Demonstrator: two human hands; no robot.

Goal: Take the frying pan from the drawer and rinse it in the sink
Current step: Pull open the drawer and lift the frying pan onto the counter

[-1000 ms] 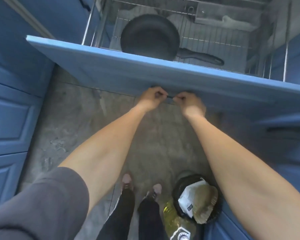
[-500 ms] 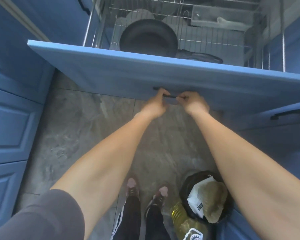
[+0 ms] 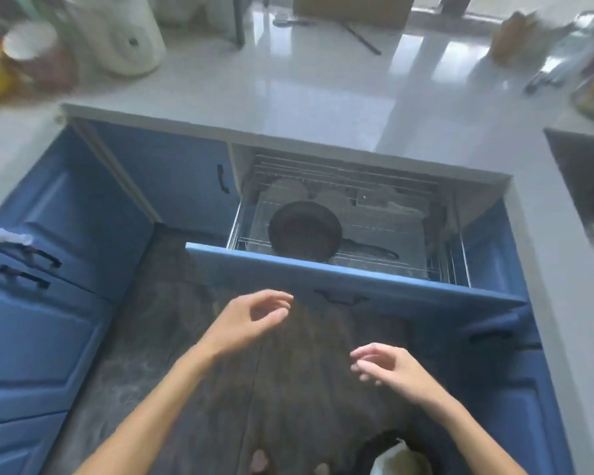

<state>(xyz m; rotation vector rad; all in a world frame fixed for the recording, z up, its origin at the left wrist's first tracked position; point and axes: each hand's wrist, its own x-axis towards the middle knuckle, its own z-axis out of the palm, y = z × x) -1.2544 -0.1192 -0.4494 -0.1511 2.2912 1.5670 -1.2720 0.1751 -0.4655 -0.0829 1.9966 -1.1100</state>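
1. Looking into the open drawer (image 3: 323, 274), we see the frying pan (image 3: 304, 231) lying flat on the wire rack, its dark handle (image 3: 374, 251) running off to our right along the front rail. It sits above and beyond both hands, well apart from them, untouched.
2. A second ago both hands were pinched on the drawer pull (image 3: 340, 298); now we have let go of it. The left hand (image 3: 251, 320) hovers just short of the drawer front, to the left of the pull, fingers loosely curled and spread, holding nothing. The right hand (image 3: 395, 368) hangs lower and nearer our body, fingers also apart and empty.
3. Our view has also risen: the pale surface (image 3: 288, 90) above the drawer now shows, with blurred jars and a white appliance at its far left.
4. At the right edge, beyond the right hand, a dark recess (image 3: 583, 173) cuts into the surface; we judge that to be the sink, though it is only partly in view.
5. We read this as the opening step done and the drawer far enough out. The reach over the drawer front for the handle comes next, most likely with the right hand, since the handle points that way.
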